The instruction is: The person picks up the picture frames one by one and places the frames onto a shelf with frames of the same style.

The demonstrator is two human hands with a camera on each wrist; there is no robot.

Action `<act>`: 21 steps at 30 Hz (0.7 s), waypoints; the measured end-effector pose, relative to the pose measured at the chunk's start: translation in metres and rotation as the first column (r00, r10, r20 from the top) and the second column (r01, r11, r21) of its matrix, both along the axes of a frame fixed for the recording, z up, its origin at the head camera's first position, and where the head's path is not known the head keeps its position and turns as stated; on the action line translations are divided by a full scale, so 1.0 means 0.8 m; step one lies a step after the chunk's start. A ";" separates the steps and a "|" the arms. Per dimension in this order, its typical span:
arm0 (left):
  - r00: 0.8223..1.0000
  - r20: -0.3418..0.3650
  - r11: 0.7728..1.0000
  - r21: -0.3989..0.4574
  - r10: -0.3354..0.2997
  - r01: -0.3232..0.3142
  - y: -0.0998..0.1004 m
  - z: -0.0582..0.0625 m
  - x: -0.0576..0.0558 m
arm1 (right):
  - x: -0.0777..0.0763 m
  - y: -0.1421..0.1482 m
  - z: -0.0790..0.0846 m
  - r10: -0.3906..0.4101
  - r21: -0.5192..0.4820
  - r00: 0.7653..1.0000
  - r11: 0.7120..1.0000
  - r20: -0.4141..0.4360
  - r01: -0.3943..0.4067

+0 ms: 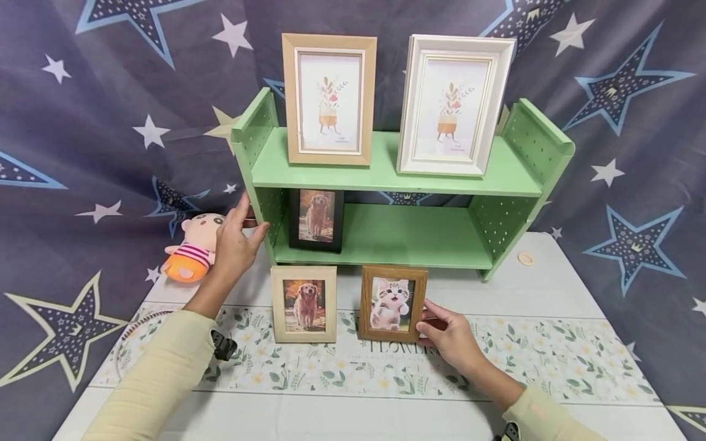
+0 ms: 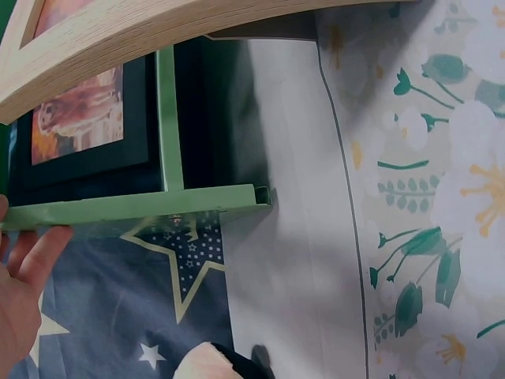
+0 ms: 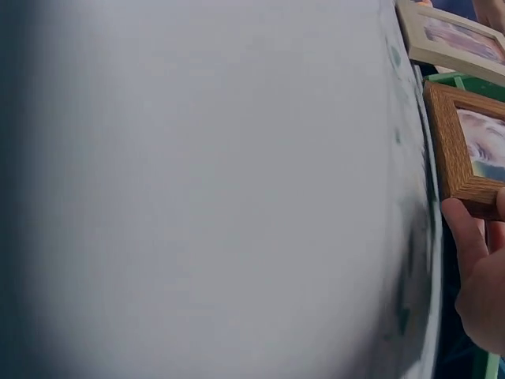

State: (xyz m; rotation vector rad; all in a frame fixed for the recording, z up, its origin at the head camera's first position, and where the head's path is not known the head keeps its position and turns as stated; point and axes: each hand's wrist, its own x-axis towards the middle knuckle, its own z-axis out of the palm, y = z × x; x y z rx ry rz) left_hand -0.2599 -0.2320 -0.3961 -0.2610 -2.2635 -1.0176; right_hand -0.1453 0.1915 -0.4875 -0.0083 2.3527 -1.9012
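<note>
In the head view a green two-tier shelf (image 1: pixel 408 236) stands at the back of the table. My left hand (image 1: pixel 236 242) touches its left side panel (image 2: pixel 134 207), thumb and fingers spread and fairly straight. With thumb and fingers my right hand (image 1: pixel 449 334) pinches the right edge of a brown wooden photo frame (image 1: pixel 393 335) with a kitten picture. Left of that frame stands a pale wooden photo frame (image 1: pixel 277 306) with a dog picture. A black photo frame (image 1: pixel 338 222) with a similar dog picture leans on the lower shelf at its left end.
On the top shelf stand a tan frame (image 1: pixel 329 159) and a white frame (image 1: pixel 441 166), both with plant pictures. A plush doll (image 1: pixel 187 263) sits left of the shelf. A small tan ring (image 1: pixel 526 259) lies at the right. A floral runner (image 1: pixel 529 355) crosses the white table.
</note>
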 end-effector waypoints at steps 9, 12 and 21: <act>1.000 0.008 1.000 0.000 -0.002 0.002 0.000 0.002 0.000 | -0.013 0.012 0.023 0.025 0.005 0.997 1.000 -0.068 -0.024; 1.000 0.014 1.000 -0.005 0.003 -0.003 0.001 0.003 0.000 | -0.019 0.016 0.028 0.037 -0.015 0.996 0.999 -0.081 -0.038; 1.000 0.001 1.000 -0.006 0.002 -0.002 0.001 0.001 0.000 | -0.043 0.016 0.047 0.025 0.005 0.992 1.000 -0.120 -0.025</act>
